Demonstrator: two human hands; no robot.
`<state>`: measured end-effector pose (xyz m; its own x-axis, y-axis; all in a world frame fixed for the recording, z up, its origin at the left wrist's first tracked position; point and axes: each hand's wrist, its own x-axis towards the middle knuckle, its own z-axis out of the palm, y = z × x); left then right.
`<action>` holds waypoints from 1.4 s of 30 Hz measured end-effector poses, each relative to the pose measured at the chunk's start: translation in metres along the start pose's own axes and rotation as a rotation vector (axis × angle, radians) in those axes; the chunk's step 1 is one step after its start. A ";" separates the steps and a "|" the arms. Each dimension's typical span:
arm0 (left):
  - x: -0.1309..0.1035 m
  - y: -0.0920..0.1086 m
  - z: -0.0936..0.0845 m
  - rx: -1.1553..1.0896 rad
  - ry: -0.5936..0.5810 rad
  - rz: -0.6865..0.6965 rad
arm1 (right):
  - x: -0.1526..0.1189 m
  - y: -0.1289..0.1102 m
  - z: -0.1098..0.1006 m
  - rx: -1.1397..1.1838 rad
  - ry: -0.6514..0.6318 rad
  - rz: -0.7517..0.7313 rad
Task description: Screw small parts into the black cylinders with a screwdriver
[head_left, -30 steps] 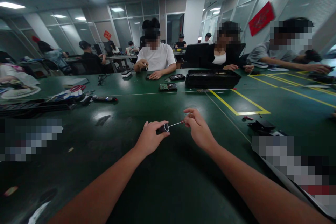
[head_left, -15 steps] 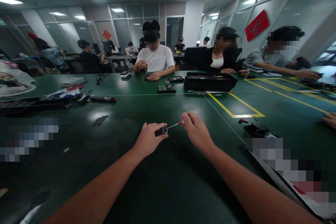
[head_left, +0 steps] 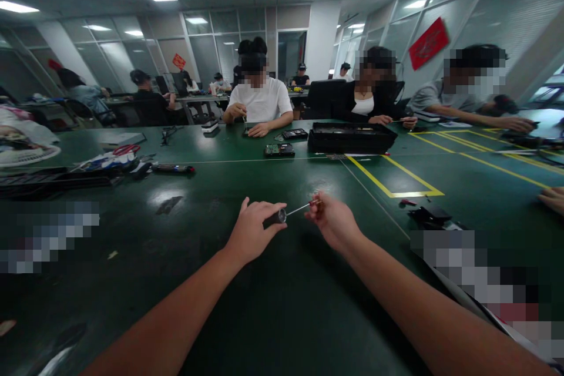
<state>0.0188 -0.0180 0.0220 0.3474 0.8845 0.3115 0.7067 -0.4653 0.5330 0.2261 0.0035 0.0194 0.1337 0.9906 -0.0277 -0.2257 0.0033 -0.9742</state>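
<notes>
A small dark cylinder [head_left: 275, 218] with a pale ring at its round end is held between the thumb and fingers of my left hand [head_left: 252, 230]. My right hand [head_left: 335, 222] is closed round the red handle of a thin screwdriver [head_left: 299, 209]. Its metal shaft points left, and the tip is at the ringed end of the cylinder. Whether the tip touches a part inside is too small to tell. Both hands are above the dark green table [head_left: 264, 317].
Beyond my hands lie a circuit board device [head_left: 279, 150] and a long black casing [head_left: 352, 140]. A dark tool [head_left: 173, 168] and red scissors [head_left: 126, 150] lie at the left. Black parts [head_left: 434, 216] lie at the right. Several people sit around.
My left hand has shifted slightly right with the cylinder. My right hand has turned and moved a little right, the screwdriver still in it.
</notes>
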 end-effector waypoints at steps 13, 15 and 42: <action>0.003 -0.009 0.003 -0.020 -0.027 -0.058 | -0.009 0.002 0.002 -0.254 0.081 -0.275; 0.003 -0.008 0.003 -0.011 -0.035 -0.055 | -0.012 -0.001 0.003 -0.337 0.065 -0.324; 0.002 -0.007 0.006 -0.084 -0.032 -0.095 | -0.027 -0.018 0.003 -0.782 0.057 -0.605</action>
<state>0.0183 -0.0125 0.0146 0.3017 0.9246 0.2324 0.6837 -0.3797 0.6232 0.2237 -0.0233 0.0381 0.0677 0.8436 0.5327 0.5938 0.3949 -0.7010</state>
